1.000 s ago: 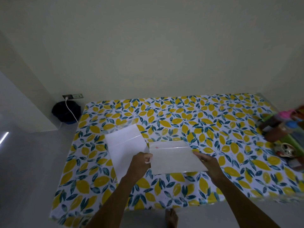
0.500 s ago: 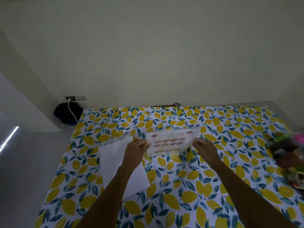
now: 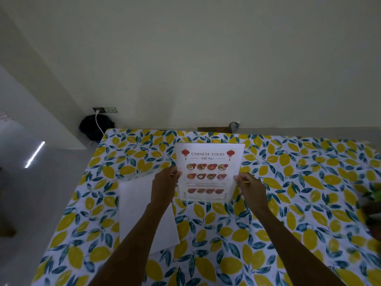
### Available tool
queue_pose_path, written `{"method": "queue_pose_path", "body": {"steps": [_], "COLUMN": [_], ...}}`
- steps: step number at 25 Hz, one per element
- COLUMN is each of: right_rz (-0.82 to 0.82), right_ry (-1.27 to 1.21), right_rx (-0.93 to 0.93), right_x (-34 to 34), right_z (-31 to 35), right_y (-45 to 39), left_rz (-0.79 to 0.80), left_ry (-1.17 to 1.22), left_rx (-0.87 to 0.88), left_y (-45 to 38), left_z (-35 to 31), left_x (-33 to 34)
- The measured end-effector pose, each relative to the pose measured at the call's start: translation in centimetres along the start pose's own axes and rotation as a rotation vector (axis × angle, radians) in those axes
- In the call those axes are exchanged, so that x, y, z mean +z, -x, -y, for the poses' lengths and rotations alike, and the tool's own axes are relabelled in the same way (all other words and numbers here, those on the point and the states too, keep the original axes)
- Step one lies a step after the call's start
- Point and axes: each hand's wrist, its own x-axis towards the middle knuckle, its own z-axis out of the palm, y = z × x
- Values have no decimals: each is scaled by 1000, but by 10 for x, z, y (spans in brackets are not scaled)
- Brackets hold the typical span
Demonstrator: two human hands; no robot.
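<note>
Left hand and right hand pinching menu at side edges, holding it tilted up above table, print facing viewer.

Risk: light edge grip letting thin sheet sag, crease or slip down onto blank sheet lying below left forearm.

Change: menu, earlier showing blank back, now showing print.

Two sheets of paper are in view: one printed menu, pinched at its sides by the left hand and the right hand, and one blank sheet just left of and below the left fingers. The menu carries two red lanterns above the fingers and twelve dish pictures between them. Well beyond the left fingers are one dark bag, one white cable and one wall socket.
</note>
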Motion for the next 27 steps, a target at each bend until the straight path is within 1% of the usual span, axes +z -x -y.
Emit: {"method": "queue_pose_path", "body": {"steps": [6,9,11,13,14,16,19,23,25,27], "right_rz": [-48,-11,35,41,34,29,145,274,337,364], "right_ry": [8,-18,-39,-34,-21,8,40,119,188,282], "right_rx": [49,173,336,470,487,475,473,445,413,381], "right_x": [5,11,20,32,39,56,88,147,179,212], "right_z": [5,12,15,16,15,18,40,66,82,94], "right_y": [6,12,17,28,35,51,76,88,90,92], "left_rz": [-33,4,16,21,24,32,62,120,138,169], "left_ry": [32,11,31,67,84,71,16,-14,-12,4], "left_rx": [-24,-19,-21,-46,-50,-69,-125,-206,-260,-327], "left_y": [8,11,13,19,24,33,46,57,59,59], "left_z": [3,1,8,24,35,61,107,172,205,237], "left_x": [4,5,6,4,3,-5,-22,-52,-64,-71]}}
